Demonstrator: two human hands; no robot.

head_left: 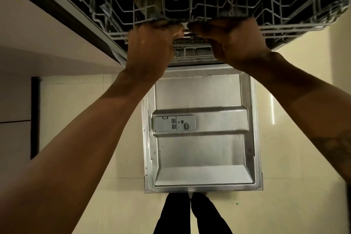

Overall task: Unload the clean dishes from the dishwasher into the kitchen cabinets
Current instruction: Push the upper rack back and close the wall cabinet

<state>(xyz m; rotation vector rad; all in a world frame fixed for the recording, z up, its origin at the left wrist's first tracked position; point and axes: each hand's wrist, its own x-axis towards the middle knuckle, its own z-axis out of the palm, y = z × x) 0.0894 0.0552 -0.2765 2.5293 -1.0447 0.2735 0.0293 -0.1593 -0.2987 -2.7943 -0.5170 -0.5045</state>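
Wire rack (218,2) at twelve o'clock; left hand (152,47) and right hand (233,42) both clench its front rail above the open door (201,150).

Both bare forearms reach away from the body toward the far side of the scene, converging as they go. The left hand (150,49) and the right hand (233,42) sit side by side at the same height, nearly touching at the thumbs. Each is curled closed, fingers hooked over and out of sight, knuckles and backs facing the camera. The right forearm bears a dark marking near the right edge. Two legs in black trousers (191,214) stand close together at the near edge.
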